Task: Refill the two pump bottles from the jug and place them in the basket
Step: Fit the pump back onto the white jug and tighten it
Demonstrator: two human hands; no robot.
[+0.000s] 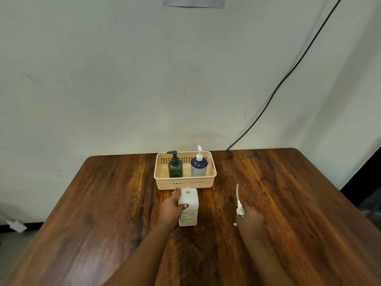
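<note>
White square plastic jug (188,205) uncapped, left hand (172,205) fingers clasp it | right hand (250,218) fingers pinch white pump with dip tube (239,203) | risk: nudged jug spills; tube drips on wooden surface (103,203)

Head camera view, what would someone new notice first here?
A peach basket at the table's far edge holds a green pump bottle and a blue one. In front, the left hand grips a white jug; the right hand holds a white pump.
</note>
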